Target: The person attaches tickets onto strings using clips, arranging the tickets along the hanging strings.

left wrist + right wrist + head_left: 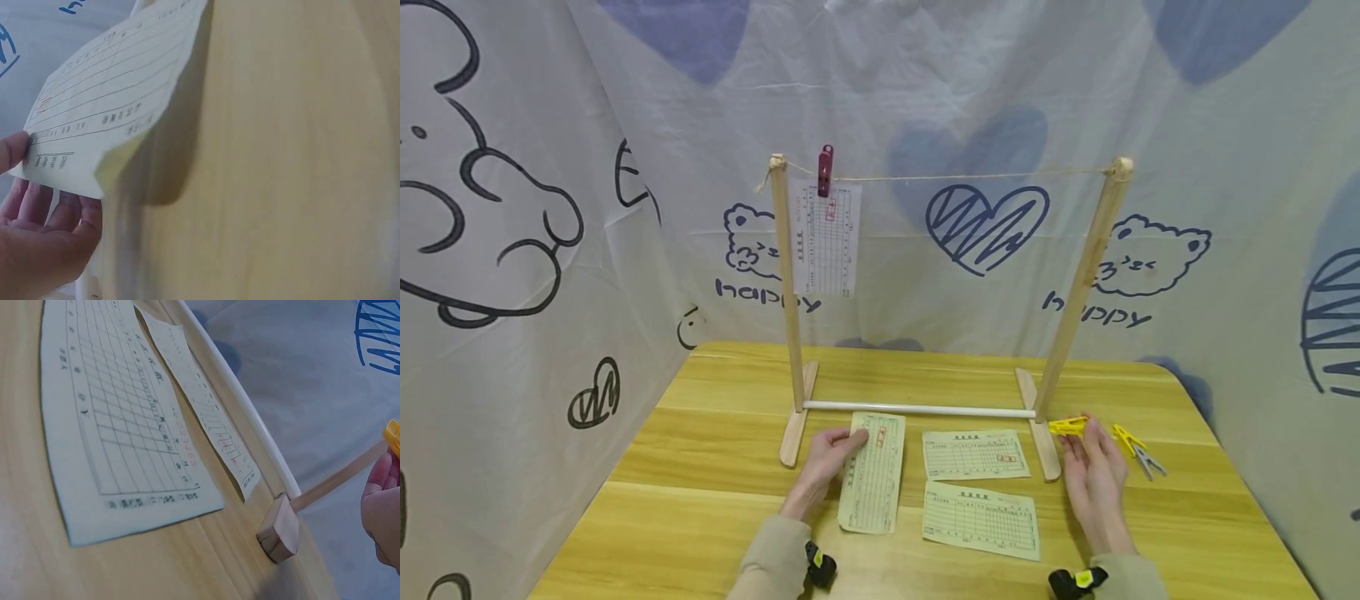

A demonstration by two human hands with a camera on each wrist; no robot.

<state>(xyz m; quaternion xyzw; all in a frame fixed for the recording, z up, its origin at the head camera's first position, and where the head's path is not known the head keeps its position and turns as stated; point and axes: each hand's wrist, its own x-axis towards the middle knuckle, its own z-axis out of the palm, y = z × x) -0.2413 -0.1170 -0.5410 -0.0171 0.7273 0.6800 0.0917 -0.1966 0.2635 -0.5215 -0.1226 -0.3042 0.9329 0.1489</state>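
Observation:
My left hand (827, 458) pinches a pale green printed form (872, 475), its thumb on top near the upper left edge. In the left wrist view the form (112, 94) is lifted off the table, with fingers beneath it. My right hand (1097, 479) holds a yellow clothespin (1067, 426) by the right foot of the wooden stand; in the right wrist view only a bit of this clothespin (392, 434) shows. Two more forms lie between the hands, an upper form (976, 455) and a lower form (981, 521).
A wooden stand (1082, 283) carries a string (962, 177) across its top. From the string's left end hangs a form (827, 250) under a dark red clothespin (825, 171). A white rod (925, 409) joins the feet. Yellow and grey clothespins (1138, 450) lie right of my right hand.

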